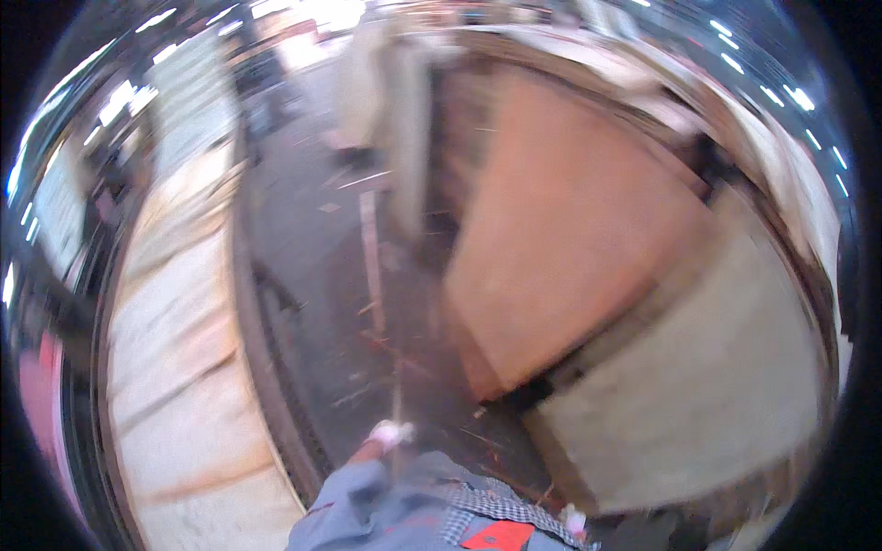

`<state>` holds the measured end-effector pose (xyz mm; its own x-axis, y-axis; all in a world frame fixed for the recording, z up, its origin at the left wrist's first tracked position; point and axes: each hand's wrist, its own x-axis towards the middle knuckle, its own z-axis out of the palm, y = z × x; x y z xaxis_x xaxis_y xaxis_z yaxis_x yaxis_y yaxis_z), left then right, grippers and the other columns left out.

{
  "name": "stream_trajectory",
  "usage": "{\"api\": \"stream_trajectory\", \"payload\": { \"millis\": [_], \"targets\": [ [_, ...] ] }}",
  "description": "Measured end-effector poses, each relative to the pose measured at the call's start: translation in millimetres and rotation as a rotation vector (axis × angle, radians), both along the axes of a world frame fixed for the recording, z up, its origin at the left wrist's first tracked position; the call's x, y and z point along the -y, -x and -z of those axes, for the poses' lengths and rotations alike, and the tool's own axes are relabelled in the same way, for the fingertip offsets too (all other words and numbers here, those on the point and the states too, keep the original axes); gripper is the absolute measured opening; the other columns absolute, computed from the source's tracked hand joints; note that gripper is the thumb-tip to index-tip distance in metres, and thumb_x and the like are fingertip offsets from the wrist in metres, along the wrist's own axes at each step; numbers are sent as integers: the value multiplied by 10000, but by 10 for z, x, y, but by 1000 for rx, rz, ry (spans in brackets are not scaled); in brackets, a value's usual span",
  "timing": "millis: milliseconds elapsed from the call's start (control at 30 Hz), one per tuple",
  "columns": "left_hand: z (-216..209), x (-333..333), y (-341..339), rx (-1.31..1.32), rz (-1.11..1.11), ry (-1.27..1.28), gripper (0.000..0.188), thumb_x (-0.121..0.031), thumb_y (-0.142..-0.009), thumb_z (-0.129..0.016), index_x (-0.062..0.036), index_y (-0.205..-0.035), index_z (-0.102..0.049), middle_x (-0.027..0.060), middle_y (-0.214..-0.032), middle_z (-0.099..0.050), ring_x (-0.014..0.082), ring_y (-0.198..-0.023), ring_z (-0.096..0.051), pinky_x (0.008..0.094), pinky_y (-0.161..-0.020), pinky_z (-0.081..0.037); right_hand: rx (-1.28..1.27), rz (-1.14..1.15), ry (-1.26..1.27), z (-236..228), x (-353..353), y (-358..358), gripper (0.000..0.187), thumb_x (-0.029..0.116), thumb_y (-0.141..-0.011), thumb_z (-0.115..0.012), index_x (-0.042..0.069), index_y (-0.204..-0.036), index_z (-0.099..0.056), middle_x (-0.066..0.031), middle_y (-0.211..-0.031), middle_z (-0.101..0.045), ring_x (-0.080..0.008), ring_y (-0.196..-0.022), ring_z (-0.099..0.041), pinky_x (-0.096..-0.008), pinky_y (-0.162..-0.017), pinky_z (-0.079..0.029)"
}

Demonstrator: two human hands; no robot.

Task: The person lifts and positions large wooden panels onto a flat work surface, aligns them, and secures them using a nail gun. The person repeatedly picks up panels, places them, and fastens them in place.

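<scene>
- Grey-blue work clothing (pixel 354 503) lies nearest the lens at the bottom, with a checked band (pixel 461 520) and a red patch (pixel 501 534) across it.
- Dark floor (pixel 308 207) runs up the middle, a walkway between the two sides; light scraps are scattered over it.
- Along the left stretches a counter (pixel 265 386) under pale sheets (pixel 175 367), laid flat end to end, probably so their whole length is supported.
- Wide on the right sits a pale board (pixel 698 395), just beside the walkway, perhaps to keep it within reach.
- Beyond it, an orange-brown board (pixel 570 220) is set at an angle, a dark gap between them.
- Left hand (pixel 390 433) is low over the floor, fingers blurred; I cannot tell whether it is clenched.
- Right hand (pixel 574 522) shows only as a small pale patch beside the clothing; its grip cannot be told.
- Thin pale rod (pixel 397 395) rises from the left hand over the walkway, seemingly held out ahead, clear of both sides.
</scene>
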<state>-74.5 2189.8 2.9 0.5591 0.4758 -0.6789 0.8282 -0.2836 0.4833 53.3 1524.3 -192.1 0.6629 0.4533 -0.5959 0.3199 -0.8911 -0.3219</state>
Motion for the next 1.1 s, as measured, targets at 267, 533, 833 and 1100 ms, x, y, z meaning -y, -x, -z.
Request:
{"api": "stream_trajectory", "payload": {
  "millis": [267,533,833,1100],
  "targets": [
    [361,-1278,1252,121,-396,-27,505,-535,-932,-626,-109,-1169,-761,100,-1191,-746,268,-1165,-671,370,-1022,-485,-506,415,-257,-1002,-3538,-1141,306,395,-983,-545,129,-962,-695,-96,-862,-718,-295,-780,-690,-448,-616,-521],
    [395,-2015,761,51,-796,154,737,-555,-891,-664,-9,-1382,-597,180,-1429,-598,306,-1356,-541,357,-1146,-396,148,-814,-116,-888,-5211,-2672,179,255,-903,-564,114,-832,-648,-211,-861,-711,-396,-853,-708,-482,-692,-544],
    [816,-4194,160,23,-508,45,470,-439,-984,-466,-114,-1232,-698,185,-1285,-661,371,-1235,-594,440,-1072,-444,-127,-575,211,-851,-8147,-3906,257,339,-936,-591,126,-810,-658,-85,-772,-663,-246,-690,-625,-398,-584,-456],
    [-114,-6660,-753,309,-916,-82,518,-444,-957,-632,-32,-1264,-695,140,-1328,-679,254,-1275,-613,350,-1093,-443,-378,-151,-125,-941,-12416,-4475,345,412,-982,-595,148,-769,-659,-1,-645,-589,-146,-508,-523,-327,-451,-362]
  ]
}}
